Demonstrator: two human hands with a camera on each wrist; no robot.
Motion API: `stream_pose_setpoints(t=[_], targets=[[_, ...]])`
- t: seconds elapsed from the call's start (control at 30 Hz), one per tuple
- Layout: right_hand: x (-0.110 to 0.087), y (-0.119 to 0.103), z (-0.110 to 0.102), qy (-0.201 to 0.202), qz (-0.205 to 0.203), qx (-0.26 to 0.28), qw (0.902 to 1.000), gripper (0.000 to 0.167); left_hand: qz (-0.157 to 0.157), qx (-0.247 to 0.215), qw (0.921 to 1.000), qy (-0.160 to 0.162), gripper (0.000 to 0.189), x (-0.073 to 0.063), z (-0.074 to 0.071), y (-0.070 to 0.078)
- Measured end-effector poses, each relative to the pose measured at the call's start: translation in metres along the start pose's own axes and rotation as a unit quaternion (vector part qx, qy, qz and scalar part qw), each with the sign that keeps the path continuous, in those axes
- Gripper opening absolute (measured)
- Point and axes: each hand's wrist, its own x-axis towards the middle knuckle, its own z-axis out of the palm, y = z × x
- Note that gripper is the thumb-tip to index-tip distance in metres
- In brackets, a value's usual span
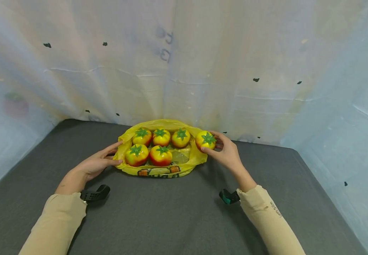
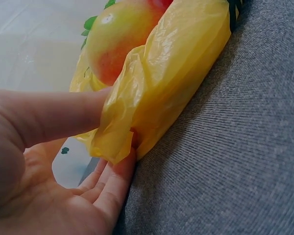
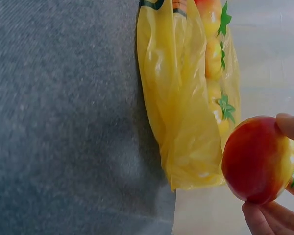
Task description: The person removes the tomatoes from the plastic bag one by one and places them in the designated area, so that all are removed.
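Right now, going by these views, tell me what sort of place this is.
Probably a makeshift recording booth, though I can't be certain: a dark grey tabletop, pale sheeting closing in its back and both sides, and a black wrist-worn device suggest it.

Soft, even light with faint shadows on the grey table (image 1: 158,216), the wrist views dimmer.

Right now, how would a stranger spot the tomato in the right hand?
On the dark gray table lies an open yellow plastic bag. At its right end, find the right hand. Its yellow-and-red tomato is the only one held; five others sit inside.
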Motion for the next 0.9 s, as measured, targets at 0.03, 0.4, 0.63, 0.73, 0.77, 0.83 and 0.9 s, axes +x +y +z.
stream_pose_setpoints(t=[0.03,0.4,0.63,0.73,0.77,0.83,0.9], targets=[[0.000,0.001,-0.001,0.000,0.001,0.000,1.0000,0.067,0.001,0.000,1.0000,0.000,0.088,0.000,0.000,0.000],[0.002,0.011,-0.009,0.016,0.018,-0.021,0.9995,0.068,0.005,0.001,1.0000,-0.005,0.089,0.000,-0.001,0.000],[0.005,0.020,-0.012,0.023,0.031,-0.028,0.9989,0.068,0.003,-0.002,1.0000,-0.008,0.088,0.000,-0.002,0.001],[0.007,0.023,-0.013,0.024,0.045,-0.030,0.9982,0.068,-0.001,-0.004,1.0000,-0.008,0.088,-0.001,-0.001,0.001],[0.007,0.025,-0.014,0.024,0.050,-0.030,0.9980,0.068,-0.002,-0.003,1.0000,-0.008,0.088,-0.001,-0.001,0.001],[0.007,0.027,-0.014,0.024,0.057,-0.032,0.9976,0.068,-0.003,-0.001,1.0000,-0.008,0.088,-0.002,-0.001,0.002],[0.008,0.030,-0.015,0.024,0.061,-0.032,0.9973,0.068,-0.003,0.001,1.0000,-0.008,0.088,-0.002,0.000,0.002]])
